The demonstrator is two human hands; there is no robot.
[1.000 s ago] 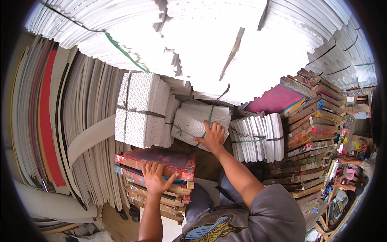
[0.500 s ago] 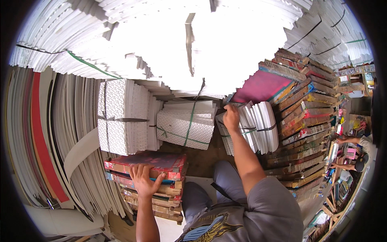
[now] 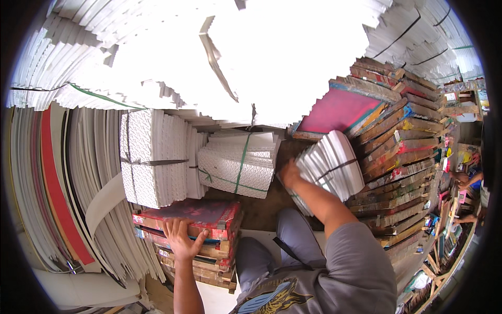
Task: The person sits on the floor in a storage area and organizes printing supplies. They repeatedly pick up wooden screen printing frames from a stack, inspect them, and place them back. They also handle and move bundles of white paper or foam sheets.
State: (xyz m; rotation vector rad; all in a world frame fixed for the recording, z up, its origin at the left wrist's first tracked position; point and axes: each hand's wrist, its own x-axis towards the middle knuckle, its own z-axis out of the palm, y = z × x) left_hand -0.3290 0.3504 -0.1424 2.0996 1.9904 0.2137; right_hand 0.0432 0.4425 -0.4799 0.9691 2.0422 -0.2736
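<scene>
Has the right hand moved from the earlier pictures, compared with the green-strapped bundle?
Yes. The right hand left the green-strapped bundle and went to the person's right, now on the black-strapped white bundle.

Bundle under the right hand: white paperboard sheets, matt, bound by a thin dark strap. Middle bundle: white sheets with an embossed, dimpled face, tied with green plastic strap. Left bundle: same embossed white surface, grey strap. Stack under the left hand: rough wooden frames, top face red and slightly glossy. Right stack: worn wooden frames, paint-stained, one pink matt panel.
</scene>
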